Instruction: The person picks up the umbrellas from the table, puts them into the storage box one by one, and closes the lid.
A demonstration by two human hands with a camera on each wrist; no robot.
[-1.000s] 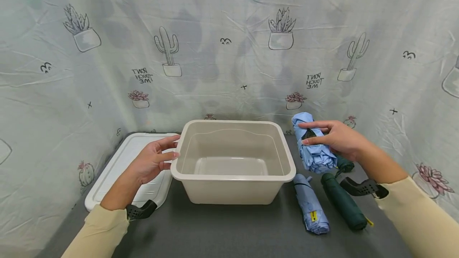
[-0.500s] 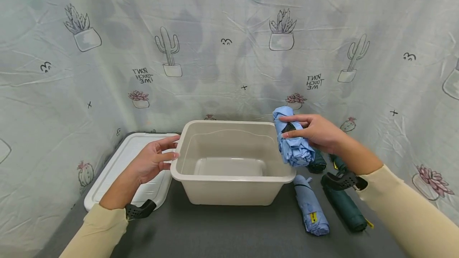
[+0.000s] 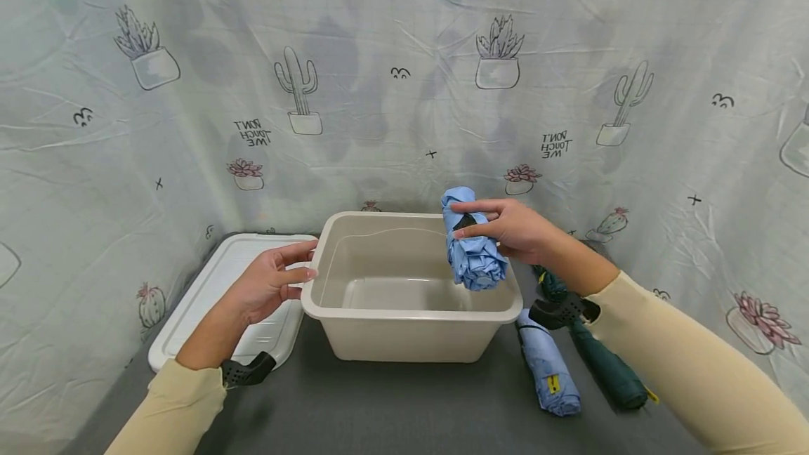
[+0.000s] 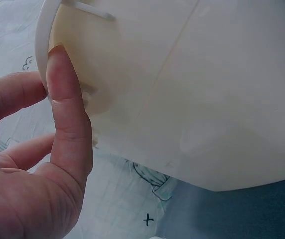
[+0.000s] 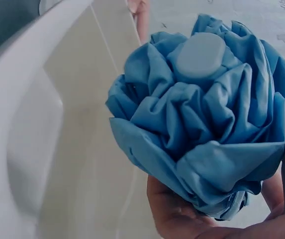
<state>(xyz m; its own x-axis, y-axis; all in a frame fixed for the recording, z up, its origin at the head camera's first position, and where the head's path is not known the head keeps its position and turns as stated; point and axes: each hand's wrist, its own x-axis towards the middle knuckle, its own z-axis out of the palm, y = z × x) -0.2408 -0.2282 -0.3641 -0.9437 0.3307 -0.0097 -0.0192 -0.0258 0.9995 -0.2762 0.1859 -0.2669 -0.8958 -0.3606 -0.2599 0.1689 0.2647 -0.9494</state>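
Observation:
My left hand point(image 3: 268, 285) rests its outstretched fingers and thumb against the left rim of a beige plastic bin point(image 3: 411, 335). In the left wrist view the thumb point(image 4: 67, 109) lies along the bin's outer wall, close under the rim. My right hand point(image 3: 521, 230) grips a folded light blue umbrella point(image 3: 477, 262) by its middle, thumb and fingers around it. The umbrella tilts over the right part of the bin's opening. Its gathered cloth point(image 5: 182, 119) and pale round end cap point(image 5: 200, 56) face the right wrist camera.
Right of the bin lie another blue folded umbrella point(image 3: 548, 374) and a dark green one point(image 3: 609, 371). More dark green cloth point(image 3: 551, 285) shows behind, partly hidden by the right arm. A white lid point(image 3: 221, 286) lies left of the bin. A patterned curtain point(image 3: 404, 111) hangs behind.
My right hand has carried the blue umbrella leftward, from beside the bin to over its right part. My left hand and the bin have stayed put.

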